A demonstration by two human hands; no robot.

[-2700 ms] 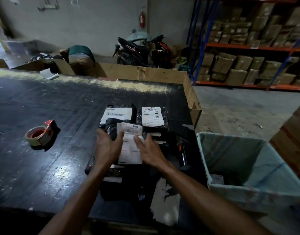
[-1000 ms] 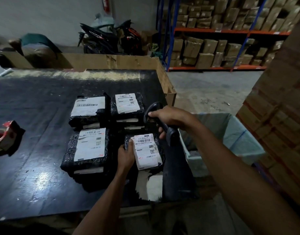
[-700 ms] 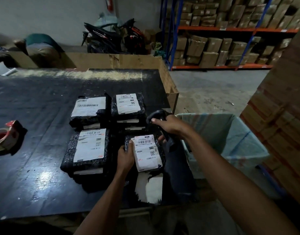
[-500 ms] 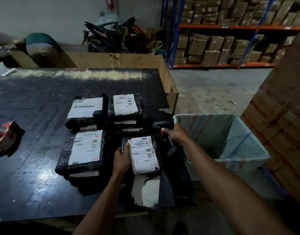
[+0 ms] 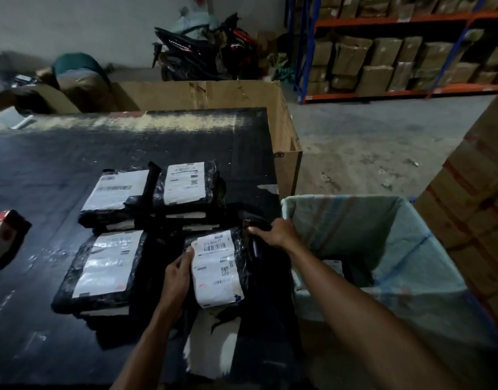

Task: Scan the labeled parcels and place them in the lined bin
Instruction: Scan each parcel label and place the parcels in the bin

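Four labeled parcels (image 5: 183, 183) on table (image 5: 45, 164), unbinned; near-right parcel (image 5: 218, 266) gripped at its left edge by left hand (image 5: 178, 273); right hand (image 5: 276, 233) closed over scanner (image 5: 255, 225); one parcel visible in lined bin (image 5: 397, 249).

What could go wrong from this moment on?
The left hand holds the parcel only by its left edge, so it might slip on lifting. The right hand rests on the dark scanner at the table's right edge, by the lined bin; a nudge might tip it in. Neighbouring parcel stacks sit close, inviting mix-ups.
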